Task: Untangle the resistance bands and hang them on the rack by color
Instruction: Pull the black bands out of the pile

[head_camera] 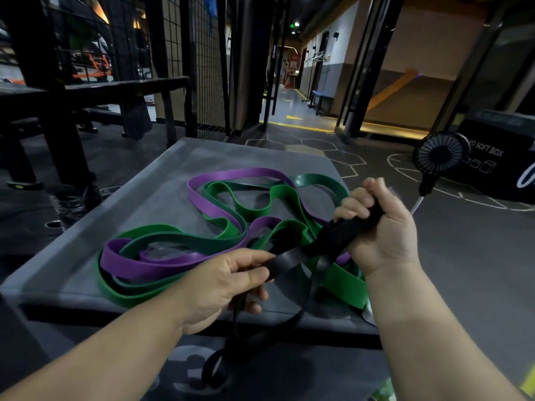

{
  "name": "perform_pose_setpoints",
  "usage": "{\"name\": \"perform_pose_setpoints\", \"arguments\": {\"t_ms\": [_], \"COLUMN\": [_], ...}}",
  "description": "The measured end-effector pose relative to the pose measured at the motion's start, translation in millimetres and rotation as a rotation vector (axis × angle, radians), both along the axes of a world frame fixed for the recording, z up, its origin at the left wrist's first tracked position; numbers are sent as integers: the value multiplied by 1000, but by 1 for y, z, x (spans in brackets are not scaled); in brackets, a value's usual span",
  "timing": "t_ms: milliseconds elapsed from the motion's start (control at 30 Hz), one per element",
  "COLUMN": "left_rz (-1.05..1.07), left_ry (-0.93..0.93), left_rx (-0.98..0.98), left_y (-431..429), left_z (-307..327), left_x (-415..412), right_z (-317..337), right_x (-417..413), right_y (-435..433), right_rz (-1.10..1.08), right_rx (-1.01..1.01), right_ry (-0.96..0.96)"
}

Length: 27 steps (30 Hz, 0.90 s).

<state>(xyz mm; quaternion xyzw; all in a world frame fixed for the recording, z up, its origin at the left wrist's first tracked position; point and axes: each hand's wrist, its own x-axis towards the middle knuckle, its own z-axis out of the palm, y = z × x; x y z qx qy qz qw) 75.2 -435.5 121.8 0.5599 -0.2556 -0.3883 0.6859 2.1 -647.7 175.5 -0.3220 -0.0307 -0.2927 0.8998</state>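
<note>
Midway through untangling, the left hand (231, 282) pinched the black band (289, 262) and the right hand (376, 227) clenched its bunched folds, taut between their fingers; drawing it free of the green bands (344, 280) and purple band (150, 267) seemed next.

- The black band (289, 261) disappears inside the curled fingers of the right grip (379, 227), and one strand passes behind the fingers of the left grip (228, 280). Its loop hanging below the edge of the desk (95, 227) is dark and blurred.
- The green band (162, 230) goes under the purple band (139, 264) and the black one; whether it is one band or several, I cannot tell.
- The purple band's near end is hidden behind the right grip.
- Both forearms are cut off by the bottom edge.
- The right forearm covers the desk's near right corner.
- The black box (498, 169) is cut by the right edge; its print is only partly readable.
- A small green thing (385, 390) at the bottom edge is too blurred to name.
</note>
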Motion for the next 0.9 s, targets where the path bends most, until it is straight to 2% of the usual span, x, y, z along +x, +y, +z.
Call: {"name": "perform_pose_setpoints", "arguments": {"t_ms": [133,300,500,633,900], "left_rz": [-32,-120,103,158,273], "left_ry": [47,3,-113,-222,-176], "left_rx": [-62,-83,-33,-10,-116], "left_y": [-1,4,4,7,6], "left_z": [4,8,14,17,20], "left_x": [-4,1,1,5,7], "right_z": [-8,-15,-28,-38,-50], "right_x": [7,11,18,21,23], "right_y": [18,44,62,66,75], "right_rz": [-19,-27,-32,8,-10], "right_rx": [-164,-356,-531,-645,-930], "right_ry": [95,220,325,400,475]}}
